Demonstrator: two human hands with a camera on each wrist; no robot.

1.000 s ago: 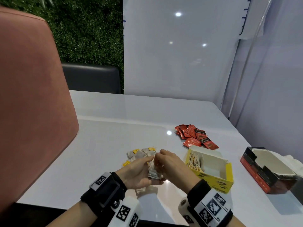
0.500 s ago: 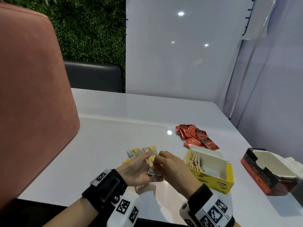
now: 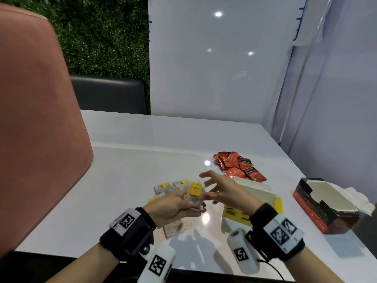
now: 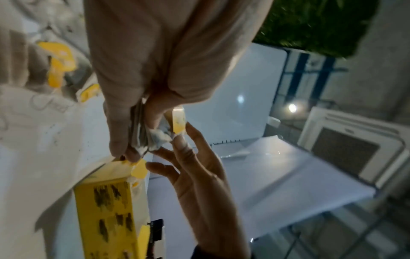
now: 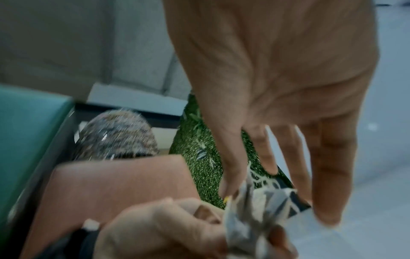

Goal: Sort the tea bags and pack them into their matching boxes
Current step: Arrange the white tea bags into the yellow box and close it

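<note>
I see the white tabletop (image 3: 142,152) carrying a red box (image 3: 324,209) at far right, a yellow box (image 3: 236,215) under my right wrist, and red sachets (image 3: 238,166) beyond it. My left grip (image 3: 173,205) is closed on a small stack of tea bags (image 3: 194,198); my right grip (image 3: 226,190) spreads open, fingertips at the yellow tag. Only the left wrist view shows the stack edge-on.

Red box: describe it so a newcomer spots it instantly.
Start at the white table and go to its right edge. The red box sits there open and looks empty, right of the yellow box. It is the only red-and-black carton; the red sachets nearby are flat packets.
</note>
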